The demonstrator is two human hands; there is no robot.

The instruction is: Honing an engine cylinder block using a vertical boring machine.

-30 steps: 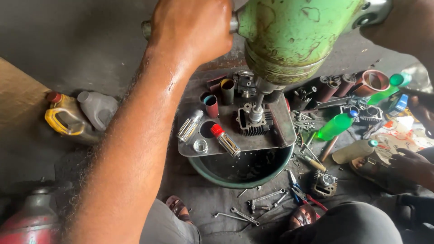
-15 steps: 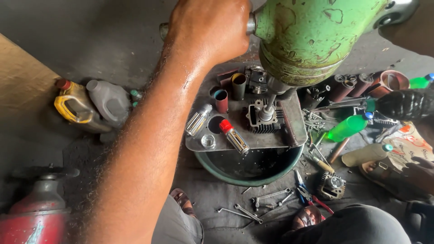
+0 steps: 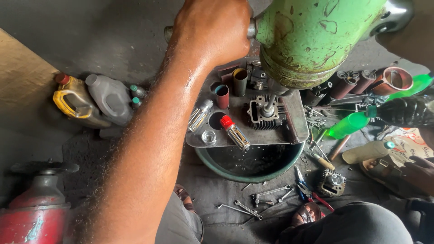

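My left hand point(image 3: 212, 27) is closed around a metal handle on the left side of a worn green machine head point(image 3: 316, 36). Below the head a spindle runs down into a finned engine cylinder point(image 3: 264, 113), which stands on a grey metal work plate point(image 3: 289, 135). A red-capped spray can point(image 3: 235, 133), a chrome tube point(image 3: 199, 115) and short sleeves point(image 3: 239, 81) also lie on the plate. Under it sits a dark green basin point(image 3: 253, 165) of liquid. Only a strip of my right forearm point(image 3: 411, 36) shows at the top right; that hand is hidden behind the machine.
Oil jugs, one yellow-brown point(image 3: 77, 101) and one grey point(image 3: 110, 99), stand at the left, and a red gas cylinder point(image 3: 36, 212) at the bottom left. Green bottles point(image 3: 348, 124), pipes and small parts crowd the right. Wrenches point(image 3: 253, 203) and pliers point(image 3: 307, 192) lie on the floor near my sandalled feet.
The view has drifted and closed in, so the jugs and the plate sit further right in the frame. My left hand keeps its hold on the handle.
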